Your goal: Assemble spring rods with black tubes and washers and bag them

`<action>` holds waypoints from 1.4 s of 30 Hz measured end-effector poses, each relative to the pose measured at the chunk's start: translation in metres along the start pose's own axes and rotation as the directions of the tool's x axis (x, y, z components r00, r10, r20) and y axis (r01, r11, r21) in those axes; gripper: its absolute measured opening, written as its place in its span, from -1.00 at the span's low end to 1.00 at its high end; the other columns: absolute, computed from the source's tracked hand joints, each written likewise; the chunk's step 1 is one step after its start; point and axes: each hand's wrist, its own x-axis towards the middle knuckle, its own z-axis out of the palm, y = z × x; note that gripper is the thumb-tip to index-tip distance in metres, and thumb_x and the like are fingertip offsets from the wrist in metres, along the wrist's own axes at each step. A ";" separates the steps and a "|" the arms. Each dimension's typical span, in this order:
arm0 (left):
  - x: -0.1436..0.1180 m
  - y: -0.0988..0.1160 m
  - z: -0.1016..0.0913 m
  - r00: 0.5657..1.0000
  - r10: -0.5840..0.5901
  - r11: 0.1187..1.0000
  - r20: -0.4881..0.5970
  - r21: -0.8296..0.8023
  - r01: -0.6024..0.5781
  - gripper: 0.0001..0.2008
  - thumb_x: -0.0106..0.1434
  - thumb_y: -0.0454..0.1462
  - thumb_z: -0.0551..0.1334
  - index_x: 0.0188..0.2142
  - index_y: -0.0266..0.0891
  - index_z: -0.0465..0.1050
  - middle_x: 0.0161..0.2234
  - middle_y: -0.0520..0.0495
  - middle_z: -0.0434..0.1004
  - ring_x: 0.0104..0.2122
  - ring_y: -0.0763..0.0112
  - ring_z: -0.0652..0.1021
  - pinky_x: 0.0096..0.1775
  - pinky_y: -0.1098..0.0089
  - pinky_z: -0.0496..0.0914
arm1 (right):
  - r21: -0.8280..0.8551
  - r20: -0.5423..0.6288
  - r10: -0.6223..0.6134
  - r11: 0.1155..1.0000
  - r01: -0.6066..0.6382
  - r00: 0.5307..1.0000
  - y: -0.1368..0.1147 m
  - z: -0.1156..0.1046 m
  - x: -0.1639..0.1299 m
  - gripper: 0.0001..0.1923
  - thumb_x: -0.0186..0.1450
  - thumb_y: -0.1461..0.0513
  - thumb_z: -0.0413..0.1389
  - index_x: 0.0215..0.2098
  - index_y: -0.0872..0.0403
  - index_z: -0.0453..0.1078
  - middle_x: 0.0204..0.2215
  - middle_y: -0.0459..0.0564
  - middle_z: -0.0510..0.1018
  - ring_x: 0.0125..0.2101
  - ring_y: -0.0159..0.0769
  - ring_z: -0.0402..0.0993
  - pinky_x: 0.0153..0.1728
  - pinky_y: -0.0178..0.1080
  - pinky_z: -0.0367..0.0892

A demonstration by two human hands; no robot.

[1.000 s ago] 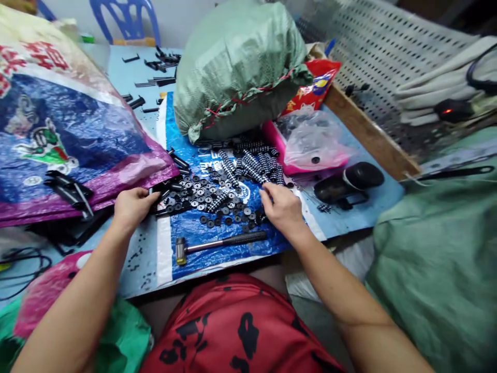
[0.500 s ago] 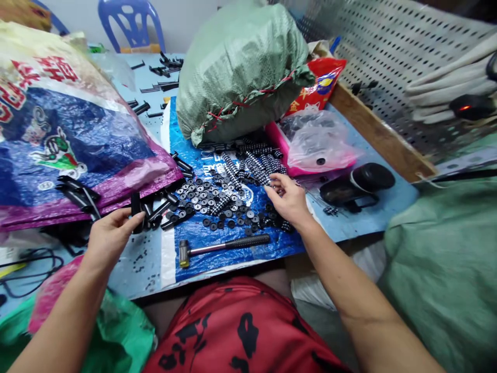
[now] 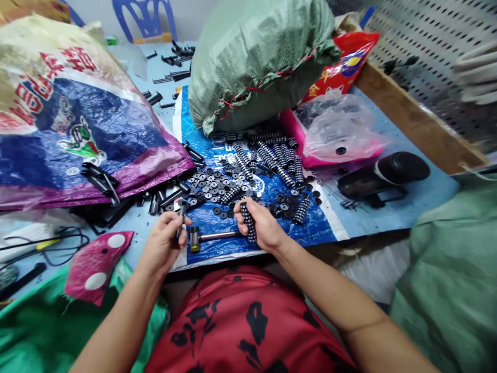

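Blue mat, left hand gripping black rod, right hand gripping washer stack

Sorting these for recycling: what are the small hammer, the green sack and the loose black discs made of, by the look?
Hammer: likely metal, with a shiny shaft and brassy head. Green sack: woven plastic, judging by its visible weave and dull sheen. Black discs: probably rubber or plastic, matte black with pale centres; too small to be sure.

We note a light blue table carrying a blue woven sheet, with a green sack near its far edge.
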 end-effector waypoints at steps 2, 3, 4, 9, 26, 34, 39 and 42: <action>-0.005 -0.013 0.010 0.999 0.018 0.999 0.031 -0.039 -0.017 -0.36 -0.06 -0.13 0.57 -0.11 -0.16 0.26 -0.43 0.11 0.53 -0.66 0.61 0.30 -0.56 0.53 0.23 | 0.014 -0.006 -0.016 1.000 0.016 1.000 0.006 0.006 -0.002 -0.36 0.24 -0.29 0.22 -0.18 0.10 0.38 -0.56 -0.19 0.30 -0.66 -0.52 0.17 -0.64 -0.39 0.06; -0.007 -0.017 0.015 0.998 0.014 0.999 0.062 -0.042 -0.011 -0.36 0.00 -0.12 0.54 -0.04 -0.15 0.25 -0.45 0.12 0.51 -0.65 0.59 0.32 -0.55 0.53 0.24 | 0.021 -0.007 -0.023 1.000 0.023 1.000 0.008 0.008 -0.003 -0.36 0.25 -0.29 0.20 -0.15 0.09 0.38 -0.58 -0.20 0.28 -0.69 -0.52 0.14 -0.65 -0.40 0.03; -0.009 -0.021 0.019 0.996 0.006 0.999 0.093 -0.036 -0.002 -0.39 0.06 -0.12 0.50 0.00 -0.16 0.25 -0.45 0.11 0.51 -0.63 0.56 0.35 -0.53 0.52 0.26 | 0.029 -0.004 -0.027 0.999 0.027 1.000 0.010 0.010 -0.005 -0.36 0.27 -0.29 0.18 -0.11 0.08 0.39 -0.59 -0.21 0.27 -0.70 -0.52 0.11 -0.67 -0.40 0.01; -0.015 -0.032 0.043 0.971 0.062 0.993 0.231 0.081 -0.082 -0.63 0.18 -0.13 0.38 -0.16 -0.22 0.28 -0.35 0.01 0.59 -0.63 0.57 0.39 -0.51 0.48 0.26 | 0.113 -0.103 -0.068 0.990 0.079 0.992 0.017 0.022 -0.009 -0.42 0.27 -0.25 0.21 -0.17 0.07 0.47 -0.45 -0.08 0.46 -0.51 -0.42 0.40 -0.48 -0.33 0.35; -0.020 -0.048 0.041 0.983 0.085 0.965 0.163 0.232 -0.122 -0.49 0.24 0.14 0.36 -0.27 -0.32 0.52 -0.46 0.00 0.47 -0.55 0.58 0.34 -0.46 0.48 0.25 | -0.576 0.707 -0.510 -0.014 0.817 0.490 0.019 -0.016 -0.019 0.07 0.28 0.06 0.35 0.53 0.21 -0.12 0.34 0.40 0.25 0.40 0.03 0.15 0.37 0.06 0.23; -0.025 -0.059 0.049 0.981 0.162 0.984 0.108 0.053 -0.168 -0.59 0.30 0.05 0.36 -0.19 -0.27 0.58 -0.26 -0.04 0.56 -0.28 0.50 0.48 -0.16 0.48 0.41 | -0.591 0.719 -0.603 -0.270 0.760 0.345 0.022 0.001 -0.024 0.07 0.22 0.08 0.40 0.47 0.37 0.00 0.22 0.49 0.36 0.34 0.11 0.25 0.28 0.10 0.36; -0.026 -0.057 0.043 0.990 0.010 0.996 0.140 -0.087 0.003 -0.58 0.16 -0.01 0.49 -0.14 -0.28 0.63 -0.30 -0.06 0.59 -0.35 0.48 0.52 -0.24 0.46 0.44 | -0.603 0.721 -0.592 -0.278 0.748 0.362 0.022 0.001 -0.026 0.04 0.25 0.05 0.37 0.47 0.35 0.00 0.23 0.49 0.37 0.33 0.10 0.27 0.24 0.11 0.40; -0.028 -0.055 0.040 0.992 -0.004 0.997 0.129 -0.075 0.014 -0.58 0.10 -0.04 0.53 -0.17 -0.29 0.65 -0.31 -0.06 0.60 -0.35 0.50 0.53 -0.25 0.49 0.45 | -0.581 0.742 -0.557 -0.256 0.773 0.373 0.024 -0.003 -0.026 0.04 0.24 0.04 0.37 0.46 0.36 0.01 0.22 0.52 0.37 0.33 0.12 0.27 0.24 0.11 0.40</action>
